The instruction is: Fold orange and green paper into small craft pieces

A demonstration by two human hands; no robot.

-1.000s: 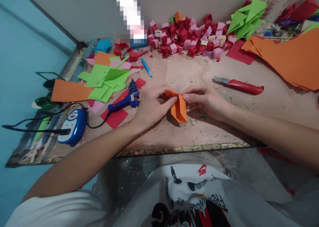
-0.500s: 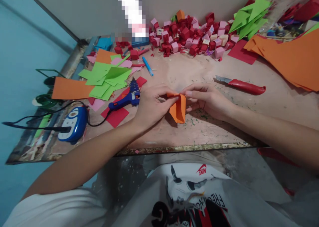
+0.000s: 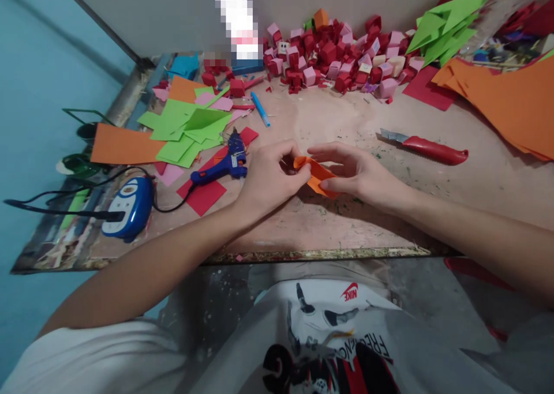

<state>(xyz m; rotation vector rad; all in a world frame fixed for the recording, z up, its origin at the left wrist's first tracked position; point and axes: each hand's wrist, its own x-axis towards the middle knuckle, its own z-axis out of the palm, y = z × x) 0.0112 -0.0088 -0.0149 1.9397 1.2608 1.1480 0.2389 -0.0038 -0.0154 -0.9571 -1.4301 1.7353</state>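
A small piece of folded orange paper [image 3: 319, 177] is held just above the front middle of the wooden table. My left hand [image 3: 277, 175] pinches its left end between thumb and curled fingers. At its right end, my right hand [image 3: 359, 172] grips the lower edge with the thumb, the fingers lying behind the paper. The paper looks creased and bent, partly covered by my fingers. Close to the left hand lies a blue glue gun [image 3: 223, 166], with red paper [image 3: 202, 197] under it.
Red and pink paper cubes [image 3: 333, 56] are heaped at the back. A red-handled knife [image 3: 433, 147] lies right of my hands. Green sheets [image 3: 190, 128] and a blue pen [image 3: 260, 109] are on the left, a blue-and-white power block [image 3: 128, 206] nearer. Orange sheets [image 3: 511, 102] cover the right.
The orange paper has turned from hanging downward to slanting toward the lower right. My right thumb has come down onto its lower right end. The view has shifted slightly.
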